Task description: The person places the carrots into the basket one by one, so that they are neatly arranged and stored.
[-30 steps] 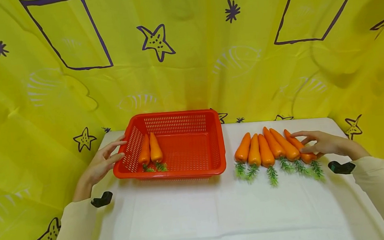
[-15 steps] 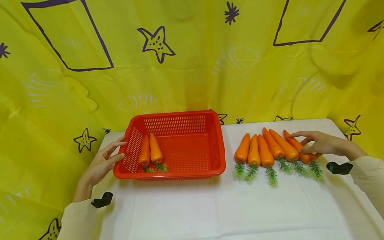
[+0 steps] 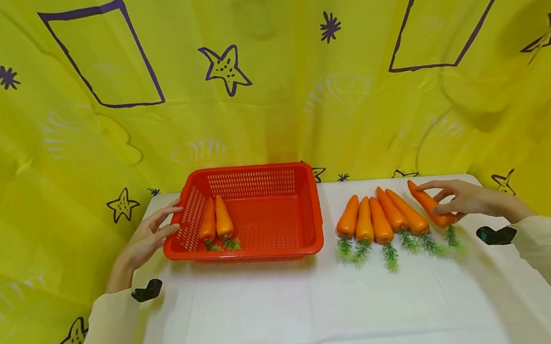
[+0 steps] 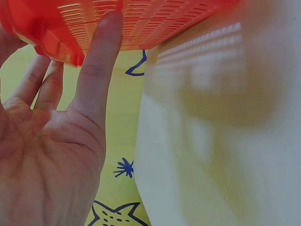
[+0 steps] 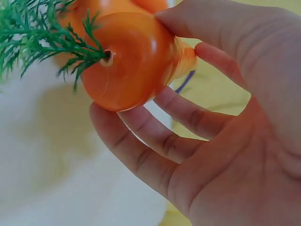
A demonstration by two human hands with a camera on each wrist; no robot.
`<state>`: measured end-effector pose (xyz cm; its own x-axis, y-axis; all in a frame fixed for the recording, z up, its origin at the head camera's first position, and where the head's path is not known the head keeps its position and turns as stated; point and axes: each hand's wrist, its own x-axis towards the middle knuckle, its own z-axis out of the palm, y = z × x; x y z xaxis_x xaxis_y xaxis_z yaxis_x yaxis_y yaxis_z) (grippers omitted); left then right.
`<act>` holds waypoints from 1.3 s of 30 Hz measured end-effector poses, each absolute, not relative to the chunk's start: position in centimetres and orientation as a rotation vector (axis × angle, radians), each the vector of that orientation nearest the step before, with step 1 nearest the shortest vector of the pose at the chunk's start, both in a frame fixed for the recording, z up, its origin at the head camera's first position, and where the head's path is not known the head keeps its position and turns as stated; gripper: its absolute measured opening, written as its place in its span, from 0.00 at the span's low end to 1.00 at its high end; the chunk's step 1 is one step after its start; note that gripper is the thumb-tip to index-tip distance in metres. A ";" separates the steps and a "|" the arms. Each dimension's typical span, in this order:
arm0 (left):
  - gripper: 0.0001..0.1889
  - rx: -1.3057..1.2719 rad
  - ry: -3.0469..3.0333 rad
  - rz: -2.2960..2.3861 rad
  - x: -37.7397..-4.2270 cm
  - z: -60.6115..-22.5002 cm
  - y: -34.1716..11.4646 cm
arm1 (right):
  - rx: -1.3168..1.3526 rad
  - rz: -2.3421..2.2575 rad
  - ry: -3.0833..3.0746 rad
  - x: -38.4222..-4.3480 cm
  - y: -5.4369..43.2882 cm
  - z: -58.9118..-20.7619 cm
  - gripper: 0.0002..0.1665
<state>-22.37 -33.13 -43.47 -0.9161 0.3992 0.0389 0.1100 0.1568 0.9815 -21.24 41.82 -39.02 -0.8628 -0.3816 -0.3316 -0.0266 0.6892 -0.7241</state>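
My right hand (image 3: 469,198) holds an orange toy carrot (image 3: 425,199) between thumb and fingers at the right end of the row. In the right wrist view the thumb lies along one side of this carrot (image 5: 124,66) and the fingertips on the other, its green leafy top pointing left. Several more carrots (image 3: 380,222) lie side by side just left of it. My left hand (image 3: 144,241) touches the left side of a red plastic basket (image 3: 243,258) with fingers extended; in the left wrist view one straight digit rests against its slotted wall (image 4: 155,19). Two carrots (image 3: 223,217) lie inside the basket.
A white-covered table (image 3: 268,309) carries the basket and the carrots. Behind it and at both sides hangs a yellow curtain (image 3: 269,101) with starfish drawings, close to the table's far edge.
The right hand has drawn its carrot up and away from the row, leaving a gap to its neighbour. The left hand stays at the basket. The head view has tilted slightly upward.
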 end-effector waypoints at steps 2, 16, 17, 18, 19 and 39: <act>0.23 0.501 2.220 1.820 -22.3 -43.5 -33.1 | -0.337 -1.021 2.466 -21.3 41.7 -38.2 0.41; 0.23 0.515 2.249 1.803 -22.3 -43.5 -33.1 | -0.388 -0.937 2.566 -21.4 40.1 -32.9 0.40; 0.23 0.512 2.247 1.803 -22.3 -43.5 -33.1 | -0.383 -0.936 2.565 -21.3 40.0 -32.6 0.41; 0.24 0.508 2.245 1.802 -22.3 -43.5 -33.1 | -0.383 -0.928 2.567 -21.3 39.9 -32.4 0.41; 0.24 0.504 2.243 1.801 -22.3 -43.4 -33.1 | -0.383 -0.927 2.564 -21.3 39.8 -32.2 0.41; 0.24 0.514 2.234 1.817 -22.3 -43.3 -33.0 | -0.460 -0.920 2.515 -23.9 32.6 -29.9 0.44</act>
<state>-22.28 -32.96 -43.30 -0.9156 0.3988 0.0512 0.1313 0.1763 0.9755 -23.91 32.56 -29.87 -0.8564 -0.4390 -0.2718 -0.1599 0.7260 -0.6688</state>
